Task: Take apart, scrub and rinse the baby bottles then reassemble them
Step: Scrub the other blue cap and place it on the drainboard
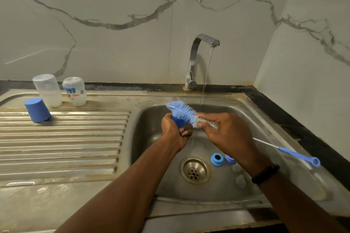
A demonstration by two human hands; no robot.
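Now the left hand (173, 130) clenches a blue cap (177, 121) above the sink (265, 119); the right hand (225, 130) grasps the bottle brush (182, 110) near its bristles; better to twist the bristles inside, under the stream.

Only one bit of readable print here

The upside-down printed bottle (74, 91) on the drainboard says something like "SAFARI" in red; the rest is too blurry.
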